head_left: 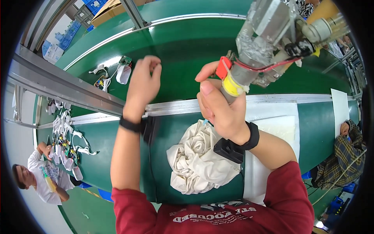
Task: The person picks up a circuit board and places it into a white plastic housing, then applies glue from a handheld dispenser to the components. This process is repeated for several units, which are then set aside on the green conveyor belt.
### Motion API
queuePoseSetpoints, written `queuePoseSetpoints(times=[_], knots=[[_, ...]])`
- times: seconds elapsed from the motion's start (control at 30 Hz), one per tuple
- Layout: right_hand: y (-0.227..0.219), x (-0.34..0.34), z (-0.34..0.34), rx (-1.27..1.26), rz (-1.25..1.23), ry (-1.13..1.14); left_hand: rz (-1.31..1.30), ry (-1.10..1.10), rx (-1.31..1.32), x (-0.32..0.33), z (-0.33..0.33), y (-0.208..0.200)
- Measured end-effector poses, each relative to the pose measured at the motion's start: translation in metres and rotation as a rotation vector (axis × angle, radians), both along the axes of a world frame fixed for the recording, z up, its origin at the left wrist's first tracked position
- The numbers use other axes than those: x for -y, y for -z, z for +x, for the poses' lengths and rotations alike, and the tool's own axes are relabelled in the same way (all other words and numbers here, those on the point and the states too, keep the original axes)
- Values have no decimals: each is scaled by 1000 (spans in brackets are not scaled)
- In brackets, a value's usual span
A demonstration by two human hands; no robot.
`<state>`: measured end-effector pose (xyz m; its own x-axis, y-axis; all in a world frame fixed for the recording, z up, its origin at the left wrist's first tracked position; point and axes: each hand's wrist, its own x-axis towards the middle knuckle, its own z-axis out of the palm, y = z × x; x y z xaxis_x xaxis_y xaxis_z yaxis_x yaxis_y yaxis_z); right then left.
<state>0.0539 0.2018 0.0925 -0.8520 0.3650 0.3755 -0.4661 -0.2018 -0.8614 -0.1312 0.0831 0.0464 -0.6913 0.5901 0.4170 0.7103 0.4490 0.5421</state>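
Note:
My right hand (224, 107) is closed around the lower end of a hanging grey tube tool (249, 64). That end carries a yellow tape band and a red trigger-like piece, and crumpled foil wraps the part above. The tool's exact kind I cannot make out. My left hand (143, 84) is raised over the green conveyor belt (179, 50), fingers loosely bent and apart, holding nothing. Nearest to it lies a white plastic housing (124, 74) beside a small green circuit board (125, 60). Below my hands, a crumpled cream cloth (198, 160) lies on the green work surface.
A metal post (70, 84) slants in from the left. Several white-cabled circuit assemblies (64, 144) lie at left, by a person in a white shirt (43, 175). A white foam sheet (278, 132) is right of the cloth. Another person's plaid sleeve (346, 148) shows far right.

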Motion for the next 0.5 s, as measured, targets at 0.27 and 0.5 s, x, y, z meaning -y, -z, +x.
queuePoseSetpoints(times=[0.27, 0.5], knots=[[7, -12, 1, -42, -32, -29, -720, -716, -277, -48, -96, 5], [10, -16, 3, -13, 0, 2, -794, -803, 133, -24, -145, 31]])
